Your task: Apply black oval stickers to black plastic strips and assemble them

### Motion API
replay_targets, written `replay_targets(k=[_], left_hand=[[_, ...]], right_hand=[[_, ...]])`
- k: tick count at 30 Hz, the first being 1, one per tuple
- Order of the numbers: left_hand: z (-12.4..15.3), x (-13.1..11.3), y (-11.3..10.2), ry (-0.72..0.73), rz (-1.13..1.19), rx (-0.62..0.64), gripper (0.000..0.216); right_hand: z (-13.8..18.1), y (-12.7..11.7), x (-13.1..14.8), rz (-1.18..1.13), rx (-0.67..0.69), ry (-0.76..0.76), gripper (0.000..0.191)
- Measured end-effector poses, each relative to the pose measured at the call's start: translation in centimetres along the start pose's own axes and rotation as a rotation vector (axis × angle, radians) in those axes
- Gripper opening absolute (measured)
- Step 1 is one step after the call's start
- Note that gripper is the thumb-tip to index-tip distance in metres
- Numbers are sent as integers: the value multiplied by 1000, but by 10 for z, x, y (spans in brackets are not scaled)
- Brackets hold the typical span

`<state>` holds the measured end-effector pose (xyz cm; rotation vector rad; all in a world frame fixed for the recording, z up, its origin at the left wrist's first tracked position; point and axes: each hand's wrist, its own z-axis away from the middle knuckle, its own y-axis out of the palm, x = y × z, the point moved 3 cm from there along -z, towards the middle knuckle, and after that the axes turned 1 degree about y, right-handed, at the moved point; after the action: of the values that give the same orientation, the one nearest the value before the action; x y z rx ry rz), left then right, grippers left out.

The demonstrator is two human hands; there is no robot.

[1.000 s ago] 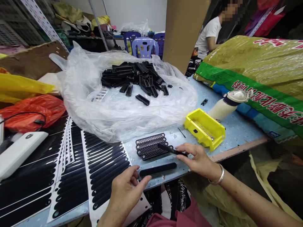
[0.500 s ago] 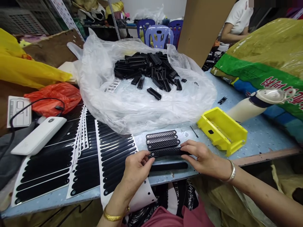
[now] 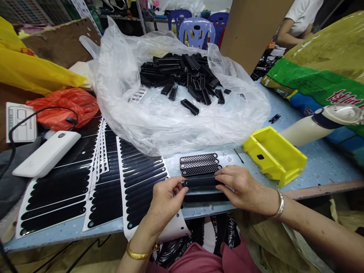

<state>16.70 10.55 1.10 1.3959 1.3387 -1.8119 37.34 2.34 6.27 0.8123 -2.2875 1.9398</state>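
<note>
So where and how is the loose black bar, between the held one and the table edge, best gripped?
Pinch the loose black bar across its long sides at mid-length, probably from above and the near side: it lies flat and narrow along the table, and the left hand and right hand crowd its ends.

This is a small workshop, I believe for hand assembly. The long worktop [image 3: 321,163] carries a heap of many similar black parts [image 3: 184,72] on plastic sheeting [image 3: 176,131], a row of lattice pieces [image 3: 199,165] near its front edge, and sheets of black strips [image 3: 145,182] toward its left. Behind are plain plastic chairs [image 3: 197,30] and, perhaps, storage racks [image 3: 139,15], though their view is cut.
</note>
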Motion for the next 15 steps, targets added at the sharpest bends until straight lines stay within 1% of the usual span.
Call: replay_targets(k=[9, 15], left_hand=[[0, 0, 0, -17, 20, -7, 19], [-2, -4, -1, -61, 62, -18, 19]], right_hand=[[-4, 5, 0, 29, 36, 13, 10], [-7, 5, 1, 63, 100, 23, 11]])
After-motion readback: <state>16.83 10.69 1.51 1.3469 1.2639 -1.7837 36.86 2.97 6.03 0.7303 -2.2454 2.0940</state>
